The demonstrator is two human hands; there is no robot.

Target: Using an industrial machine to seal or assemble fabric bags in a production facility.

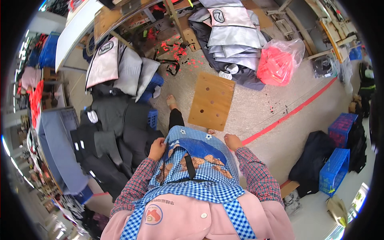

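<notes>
looking at the left hand (157, 149), what has it got?

its fingers are curled in at the left edge of the checked apron (212, 190); whether they grip the cloth, i can't tell.

and the right hand (233, 142)?

curled too, just beside the apron's right edge. can't tell if anything is inside.

where does the apron lie?

across the wearer's front, a black strap (190, 167) down its middle.

what's around?

dark fabric pieces (110, 114) near the left hand; on the floor (256, 108), past the apron's far edge, a brown board (218, 97), and a bag of pink-red pieces (278, 64) off that board's far right corner.
</notes>
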